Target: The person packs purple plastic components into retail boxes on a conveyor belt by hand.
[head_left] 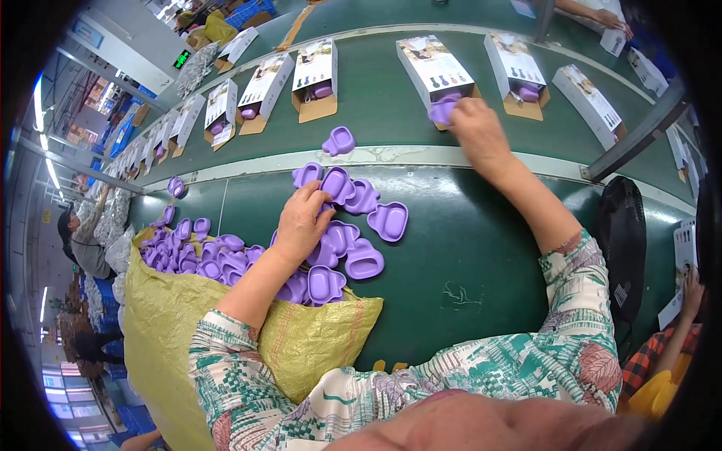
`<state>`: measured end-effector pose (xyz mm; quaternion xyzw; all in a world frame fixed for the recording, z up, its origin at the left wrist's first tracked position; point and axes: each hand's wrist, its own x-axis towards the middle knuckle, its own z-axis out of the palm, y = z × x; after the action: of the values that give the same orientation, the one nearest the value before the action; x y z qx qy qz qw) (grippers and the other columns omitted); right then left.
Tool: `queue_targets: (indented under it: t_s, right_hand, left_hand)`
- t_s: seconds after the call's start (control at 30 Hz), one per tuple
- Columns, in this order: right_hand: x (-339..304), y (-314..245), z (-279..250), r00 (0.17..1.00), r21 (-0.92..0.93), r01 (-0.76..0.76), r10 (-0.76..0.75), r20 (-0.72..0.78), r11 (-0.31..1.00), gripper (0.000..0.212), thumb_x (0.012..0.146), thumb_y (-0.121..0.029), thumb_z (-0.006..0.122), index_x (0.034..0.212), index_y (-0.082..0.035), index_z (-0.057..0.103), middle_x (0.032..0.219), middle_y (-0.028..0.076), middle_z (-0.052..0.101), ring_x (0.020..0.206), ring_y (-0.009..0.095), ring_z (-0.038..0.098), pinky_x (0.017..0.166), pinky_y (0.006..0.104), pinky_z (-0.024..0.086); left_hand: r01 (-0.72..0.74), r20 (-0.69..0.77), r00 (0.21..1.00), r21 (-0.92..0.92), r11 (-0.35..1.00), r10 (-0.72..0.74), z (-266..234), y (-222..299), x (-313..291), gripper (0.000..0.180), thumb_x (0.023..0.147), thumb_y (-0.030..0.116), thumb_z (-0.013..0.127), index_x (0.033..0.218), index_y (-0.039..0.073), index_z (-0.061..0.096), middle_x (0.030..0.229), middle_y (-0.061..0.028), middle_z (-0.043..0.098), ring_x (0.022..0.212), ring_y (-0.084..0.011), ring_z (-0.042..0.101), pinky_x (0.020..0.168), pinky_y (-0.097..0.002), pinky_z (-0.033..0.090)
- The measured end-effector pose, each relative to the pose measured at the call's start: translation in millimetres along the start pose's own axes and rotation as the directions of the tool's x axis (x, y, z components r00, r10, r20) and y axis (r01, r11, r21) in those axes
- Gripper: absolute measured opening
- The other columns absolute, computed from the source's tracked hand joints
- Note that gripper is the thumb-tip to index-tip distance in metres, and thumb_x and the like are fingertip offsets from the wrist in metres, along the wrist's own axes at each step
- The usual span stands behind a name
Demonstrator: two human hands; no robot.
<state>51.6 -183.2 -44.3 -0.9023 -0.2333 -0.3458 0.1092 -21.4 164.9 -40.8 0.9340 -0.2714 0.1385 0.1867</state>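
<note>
My right hand (481,137) is closed on a purple plastic piece (442,111) at the open near end of a white printed box (434,62) on the belt. Part of the piece is hidden by the fingers, and more purple shows inside the box. My left hand (299,224) has its fingers curled around a purple piece (338,185) in the loose cluster on the green table. These pieces are shallow, with a rounded recess and a lobed end. Several others, such as this purple piece (389,221), lie around the left hand.
A yellow woven sack (188,316) with a heap of purple pieces (195,252) lies at the left. Beyond a pale rail (376,156), open boxes stand along the green belt (368,98). A metal post (639,131) and black bag (622,240) are at right. Other people work nearby.
</note>
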Motion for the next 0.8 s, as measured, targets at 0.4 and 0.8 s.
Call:
queue_targets:
  t_s: [0.4, 0.8]
  right_hand:
    - [14.8, 42.8, 22.8, 0.989, -0.056, 0.035, -0.043, -0.140, 0.998, 0.012, 0.076, -0.007, 0.054, 0.087, -0.008, 0.058, 0.093, 0.009, 0.056, 0.090, 0.026, 0.056, 0.073, 0.0367, 0.046]
    - [63.9, -71.6, 83.0, 0.933, 0.150, 0.329, -0.345, 0.098, 0.932, 0.013, 0.075, -0.011, 0.052, 0.085, -0.007, 0.060, 0.092, 0.008, 0.057, 0.094, 0.025, 0.055, 0.078, 0.0380, 0.044]
  left_hand:
    - [-0.301, 0.504, 0.824, 0.003, 0.954, 0.258, -29.1, 94.5, -29.3, 0.070, 0.073, 0.036, 0.072, 0.133, 0.013, 0.043, 0.147, -0.0175, 0.025, 0.140, -0.0357, 0.017, 0.103, -0.0673, 0.018]
    - [-0.194, 0.429, 0.893, 0.094, 0.976, 0.136, -0.7, 43.1, -36.2, 0.063, 0.078, 0.027, 0.068, 0.134, 0.015, 0.043, 0.148, -0.0141, 0.026, 0.138, -0.0348, 0.021, 0.105, -0.0588, 0.024]
